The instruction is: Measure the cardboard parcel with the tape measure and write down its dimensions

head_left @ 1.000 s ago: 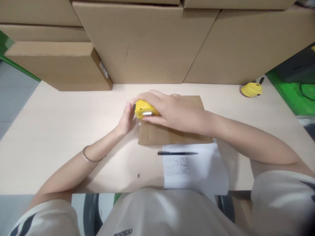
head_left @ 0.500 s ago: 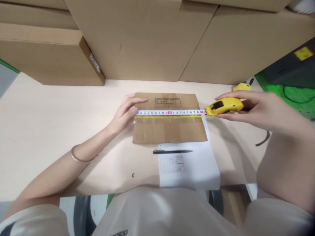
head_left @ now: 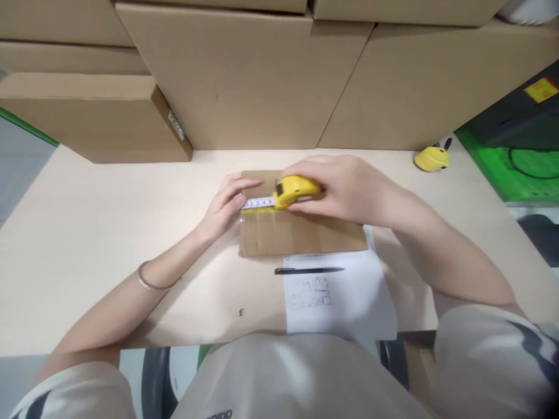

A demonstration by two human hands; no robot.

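- The pale, smooth-topped bench (head_left: 109,244) bore a brown rectangular cardboard box (head_left: 301,237).
- The right hand (head_left: 343,185) grasped a rounded yellow tape measure (head_left: 297,190) over the box.
- The left hand (head_left: 223,205), fingers outstretched, thumbed the tape's white numbered blade (head_left: 261,202) at the box's left edge.

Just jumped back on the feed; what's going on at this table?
A person's right hand holds a yellow tape measure over a cardboard box. A short stretch of white blade is out, running to the left hand at the box's left end. In front of the box, a black pen lies partly on a sheet of paper. A second yellow tape measure sits at the back right.
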